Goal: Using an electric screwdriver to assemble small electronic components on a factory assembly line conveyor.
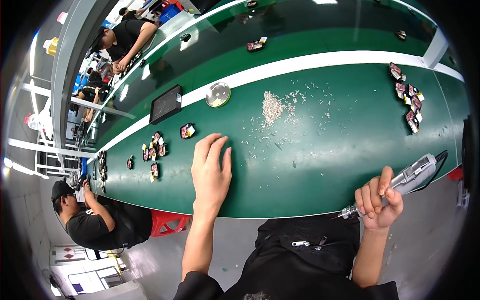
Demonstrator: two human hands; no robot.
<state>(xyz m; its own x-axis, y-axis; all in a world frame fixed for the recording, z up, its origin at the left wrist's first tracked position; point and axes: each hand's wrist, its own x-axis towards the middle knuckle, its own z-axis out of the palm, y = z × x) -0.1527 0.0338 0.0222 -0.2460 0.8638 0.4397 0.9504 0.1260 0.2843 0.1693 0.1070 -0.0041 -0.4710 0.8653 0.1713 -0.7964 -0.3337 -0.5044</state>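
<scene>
So from my end of the feed, this looked mid-job to me, not wrapped up. The right hand [376, 201] was wrapped around an electric screwdriver [414, 173], and the left hand [212, 167] was empty as far as I could see, fingers loosely spread with the thumb apart, over the green surface [300, 192]. Couldn't tell if it was actually touching.

Progress-wise: no part sat under the bit, so I saw no screw being driven. One clump of small black units [154, 147] lay off to the left, another bunch of black units [414, 104] sat over on the far right, and a lone black unit [187, 131] was near the left hand. Which ones were done? No clue, way too small to check. There was plenty of stock left, though: a pile of tiny silvery screws [272, 108] with loads of strays scattered around it, and a dark tray [167, 115] plus a round dish [208, 99] beyond the left hand.

The screwdriver itself was silvery grey, with a ringed metal collar, a thin bit and a black cord at its back end. It was tilted at the near edge, bit pointing down-left. Couldn't make out whether the tip carried a screw.
</scene>
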